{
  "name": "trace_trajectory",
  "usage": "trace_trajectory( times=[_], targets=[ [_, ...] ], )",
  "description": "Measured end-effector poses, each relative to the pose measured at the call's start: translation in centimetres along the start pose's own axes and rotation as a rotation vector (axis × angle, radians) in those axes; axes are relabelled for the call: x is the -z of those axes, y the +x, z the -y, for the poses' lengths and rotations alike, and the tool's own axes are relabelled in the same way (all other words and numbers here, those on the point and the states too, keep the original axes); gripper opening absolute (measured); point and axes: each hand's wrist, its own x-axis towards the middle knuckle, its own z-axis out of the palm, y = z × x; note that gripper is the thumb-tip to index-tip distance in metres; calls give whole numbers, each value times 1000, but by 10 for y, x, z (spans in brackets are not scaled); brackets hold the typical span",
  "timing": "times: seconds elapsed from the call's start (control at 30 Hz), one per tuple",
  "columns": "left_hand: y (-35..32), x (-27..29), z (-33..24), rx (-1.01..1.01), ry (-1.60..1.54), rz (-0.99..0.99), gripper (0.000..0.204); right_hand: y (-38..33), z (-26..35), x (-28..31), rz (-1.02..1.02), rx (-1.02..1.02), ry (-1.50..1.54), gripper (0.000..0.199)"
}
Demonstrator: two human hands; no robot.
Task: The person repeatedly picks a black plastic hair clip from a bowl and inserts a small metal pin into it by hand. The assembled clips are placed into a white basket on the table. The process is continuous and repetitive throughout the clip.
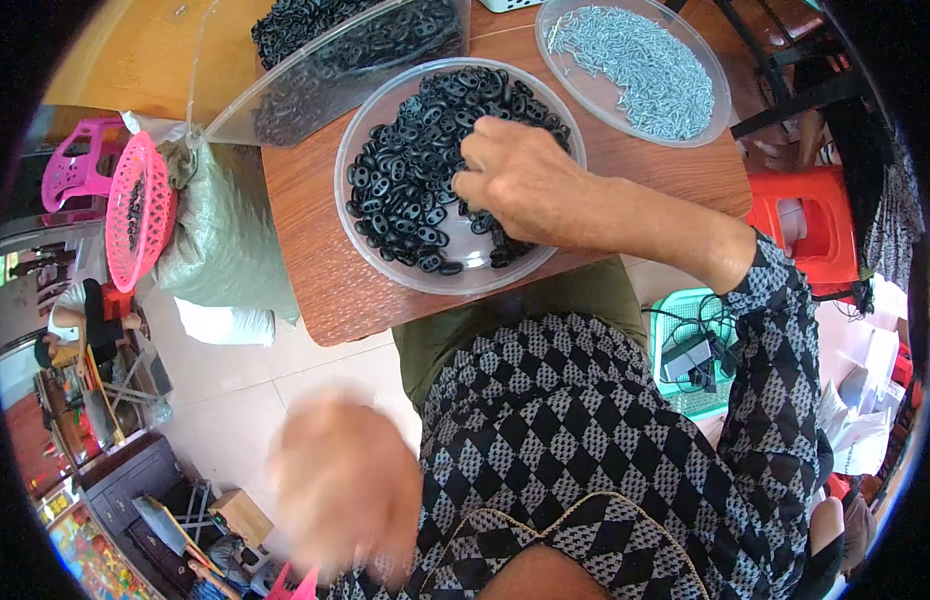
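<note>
A round clear plastic tub (347, 215) holds a heap of small black oval plastic pieces (405, 165), each with two holes. My right hand (520, 185) reaches over the right side of the heap, its fingers curled in and touching the pieces. Whatever sits between those fingertips is hidden. Low and left, away from the table, my left hand (345, 485) is smeared by motion, so its fingers and anything in them do not show. At the back right a clear round lid-like tray (720, 95) bears many small silvery screws (640, 75).
The wood-patterned table (330, 310) has a clear bin (220, 85) of more black pieces at the back. Left of it stand a stuffed sack (230, 225) and a pink basket (165, 190). To the right are a red stool (825, 225) and a green basket (670, 310) with cables.
</note>
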Motion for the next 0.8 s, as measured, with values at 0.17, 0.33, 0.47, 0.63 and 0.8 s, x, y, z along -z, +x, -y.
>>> trace_trajectory(
  times=[0.17,0.33,0.47,0.63,0.8],
  targets=[
    [-41,-27,31,518,238,594,16,1,-4,21,-174,-69,49,7],
    [-69,-48,58,438,274,858,13,-16,-7,29,-202,-126,148,13],
    [-69,-62,62,382,310,952,17,-29,-9,34,-233,-171,195,14],
    [-65,-74,65,349,314,994,13,-36,-12,34,-260,-212,226,12],
    [-69,-67,72,564,178,908,20,-41,-10,31,-274,-238,278,12]
  ],
)
